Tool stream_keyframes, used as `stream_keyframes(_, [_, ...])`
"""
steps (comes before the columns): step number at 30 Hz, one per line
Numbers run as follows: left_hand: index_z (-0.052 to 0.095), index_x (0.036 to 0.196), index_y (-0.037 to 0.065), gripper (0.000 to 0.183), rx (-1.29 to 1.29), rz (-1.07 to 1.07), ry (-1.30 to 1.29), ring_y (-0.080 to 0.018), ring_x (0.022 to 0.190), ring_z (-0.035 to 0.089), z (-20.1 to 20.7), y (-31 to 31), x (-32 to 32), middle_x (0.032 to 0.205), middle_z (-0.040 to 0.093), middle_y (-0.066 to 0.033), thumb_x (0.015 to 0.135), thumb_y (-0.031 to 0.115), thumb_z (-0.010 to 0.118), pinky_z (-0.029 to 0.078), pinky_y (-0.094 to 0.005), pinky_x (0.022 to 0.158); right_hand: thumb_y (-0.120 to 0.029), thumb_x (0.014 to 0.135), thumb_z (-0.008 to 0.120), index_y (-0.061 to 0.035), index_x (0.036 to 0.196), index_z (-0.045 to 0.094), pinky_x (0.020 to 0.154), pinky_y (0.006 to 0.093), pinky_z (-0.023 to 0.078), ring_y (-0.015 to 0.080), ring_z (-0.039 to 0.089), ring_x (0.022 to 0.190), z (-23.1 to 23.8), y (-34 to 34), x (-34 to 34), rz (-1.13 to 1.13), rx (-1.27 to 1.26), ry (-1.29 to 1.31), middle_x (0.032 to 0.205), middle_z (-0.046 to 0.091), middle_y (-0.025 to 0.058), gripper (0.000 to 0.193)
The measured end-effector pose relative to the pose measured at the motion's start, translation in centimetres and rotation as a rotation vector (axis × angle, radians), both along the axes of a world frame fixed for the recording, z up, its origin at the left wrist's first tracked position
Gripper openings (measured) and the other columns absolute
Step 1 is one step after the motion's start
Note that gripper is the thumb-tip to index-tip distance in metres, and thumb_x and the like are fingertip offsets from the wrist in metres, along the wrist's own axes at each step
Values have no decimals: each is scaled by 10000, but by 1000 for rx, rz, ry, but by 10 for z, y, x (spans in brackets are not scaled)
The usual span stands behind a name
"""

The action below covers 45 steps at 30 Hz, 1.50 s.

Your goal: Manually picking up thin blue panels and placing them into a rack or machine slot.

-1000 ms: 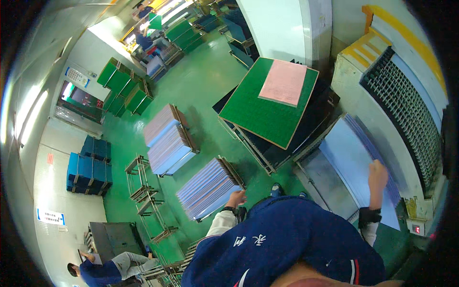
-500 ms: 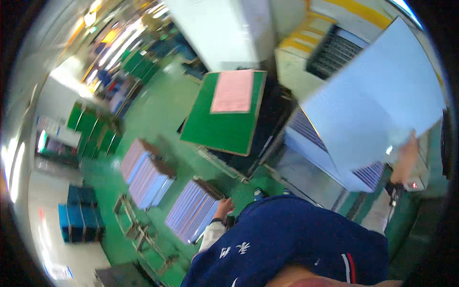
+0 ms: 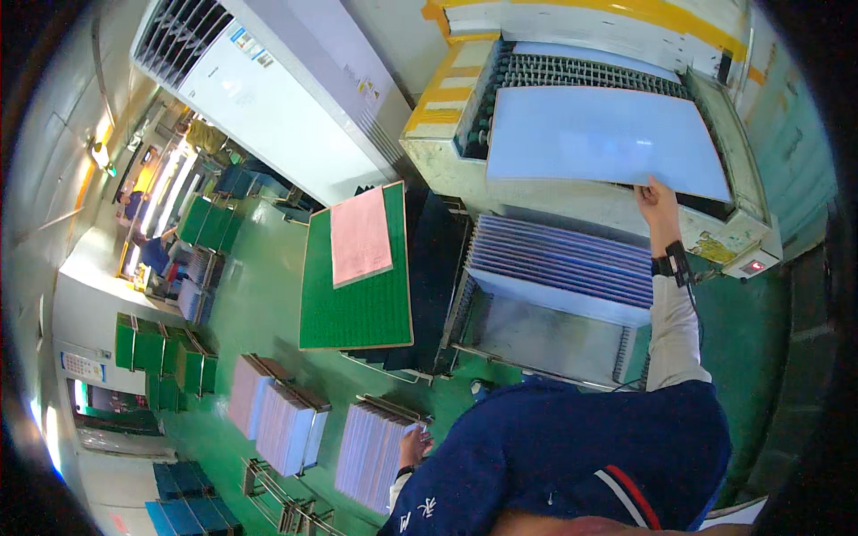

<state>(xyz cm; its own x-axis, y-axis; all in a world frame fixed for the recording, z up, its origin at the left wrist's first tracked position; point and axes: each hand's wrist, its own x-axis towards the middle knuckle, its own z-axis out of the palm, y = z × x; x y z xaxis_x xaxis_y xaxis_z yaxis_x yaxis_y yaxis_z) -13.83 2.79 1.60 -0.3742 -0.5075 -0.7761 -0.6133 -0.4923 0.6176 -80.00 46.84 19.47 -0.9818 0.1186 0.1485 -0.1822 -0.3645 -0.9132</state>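
Green floor (image 3: pixel 268 308) is being taken up on the left by racked stacks, and the far right is being occupied by a cream machine (image 3: pixel 447 125) with yellow stripes. Dark rollers (image 3: pixel 545 70) in the machine are being partly covered by a pale blue panel (image 3: pixel 599 134). Its near edge is being gripped by the right hand (image 3: pixel 659 204); contact between panel and rollers is being hidden, so it cannot be told. Around the right wrist a black band (image 3: pixel 672 265) is being worn. Just below the machine, a row of upright sheets (image 3: pixel 563 259) is being held at the rear of a metal rack (image 3: pixel 545 335). The left hand (image 3: pixel 415 444) is being kept low, beside a stack (image 3: pixel 371 456); whether it is open, closed or touching the stack is not being shown clearly. Between stack and rack, a green board (image 3: pixel 353 317) is being supported on a dark pile (image 3: pixel 427 268), and a pink paper (image 3: pixel 362 237) is being borne on the board. Behind these, space is being filled by a white cabinet (image 3: pixel 259 98). A red display (image 3: pixel 756 266) is being lit at the machine's near right corner.
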Motion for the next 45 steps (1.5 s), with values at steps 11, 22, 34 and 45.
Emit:
stream_keyframes(11, [478, 1077, 36, 356, -9, 12, -153, -239, 685, 616, 21, 17, -13, 929, 604, -128, 866, 322, 505, 507, -327, 513, -221, 830, 572, -18, 914, 605, 569, 245, 493, 168, 625, 687, 61, -1, -42, 357, 56, -478, 820, 654, 97, 222])
stream_keyframes(22, [464, 1097, -15, 393, 70, 103, -23, -227, 672, 615, 15, 15, -20, 956, 600, -158, 869, 302, 510, 513, -315, 512, -375, 832, 515, -115, 1147, 538, 917, 474, 365, 338, 439, 1145, 46, -51, -48, -332, 1618, 202, 1231, 489, 136, 409])
stream_keyframes(34, [474, 1072, 1, 370, -902, -1030, 44, -265, 711, 626, 5, 22, 26, 957, 602, -163, 858, 298, 524, 516, -335, 516, -425, 835, 488, -97, 1213, 479, 961, 489, 320, 365, 414, 1157, 51, -50, -90, -251, 1771, 251, 1264, 456, 153, 501])
stream_keyframes(45, [451, 1147, 0, 424, 100, 126, -86, -240, 694, 610, -6, 16, -6, 975, 590, -150, 867, 313, 508, 500, -313, 542, -208, 762, 633, -19, 1118, 525, 907, 404, 374, 327, 487, 1045, -8, -121, 173, 359, 1174, 553, 1124, 545, 162, 417])
